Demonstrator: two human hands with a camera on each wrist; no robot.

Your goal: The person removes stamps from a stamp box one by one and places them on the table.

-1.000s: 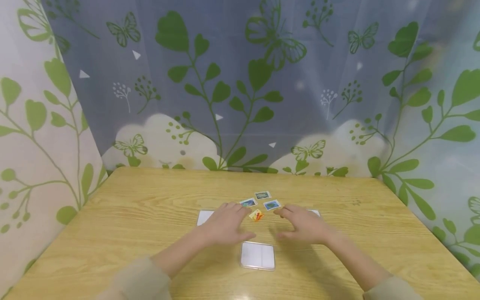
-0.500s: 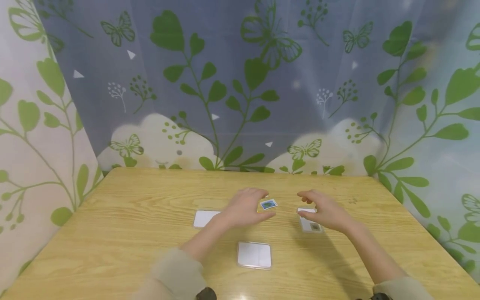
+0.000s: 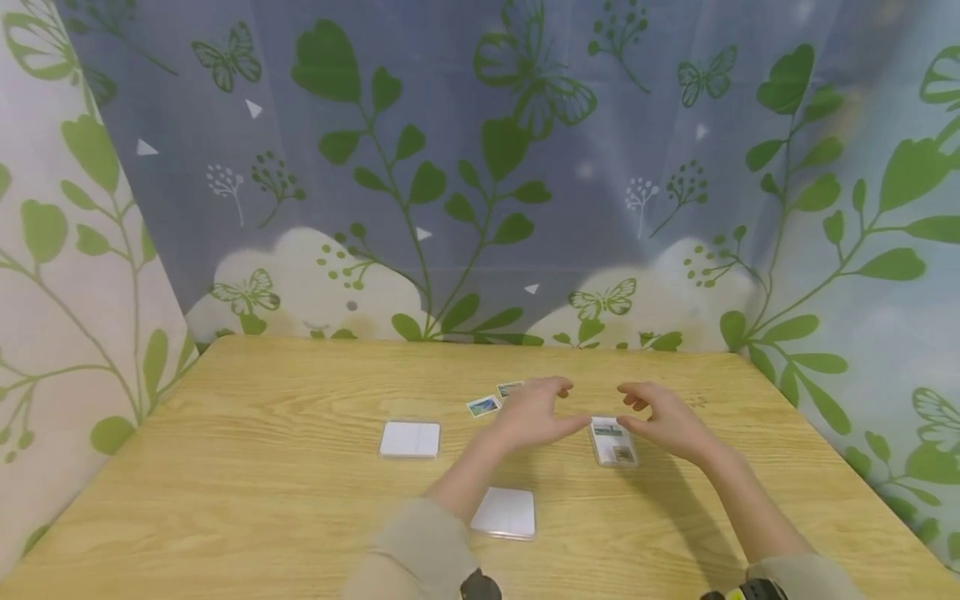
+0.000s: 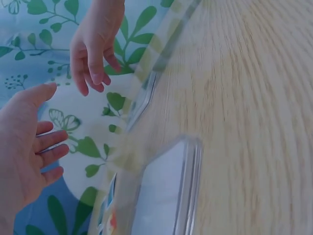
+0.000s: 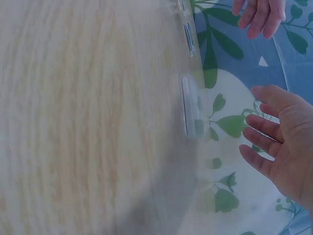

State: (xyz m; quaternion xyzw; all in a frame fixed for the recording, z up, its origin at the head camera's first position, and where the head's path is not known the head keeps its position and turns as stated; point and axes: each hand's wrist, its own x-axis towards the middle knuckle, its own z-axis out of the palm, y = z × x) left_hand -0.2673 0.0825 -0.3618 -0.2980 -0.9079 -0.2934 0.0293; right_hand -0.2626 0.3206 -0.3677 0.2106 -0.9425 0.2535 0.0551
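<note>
My left hand [image 3: 536, 414] hovers over the middle of the table with relaxed fingers and nothing in them. Beside it in the head view lie small stamp-like pictures, one blue-green stamp [image 3: 483, 406] and another stamp [image 3: 510, 389] partly behind the hand. Other stamps may be covered by that hand. My right hand [image 3: 663, 421] is raised near a flat clear case [image 3: 613, 442], fingers loosely bent and holding nothing. Two small pictures show in that case. In the left wrist view both the left hand [image 4: 22, 147] and right hand [image 4: 95, 54] appear bare.
A second flat case with a white inside [image 3: 410, 439] lies left on the wooden table [image 3: 300, 500]. A third white case [image 3: 506, 512] lies near the front, its left edge partly behind my left forearm. A leaf-patterned curtain [image 3: 450, 167] stands behind the table.
Both hands have moved right from around the loose stamps, the left one now closer to the right-hand case. The left case is uncovered, and the right case shows more fully.
</note>
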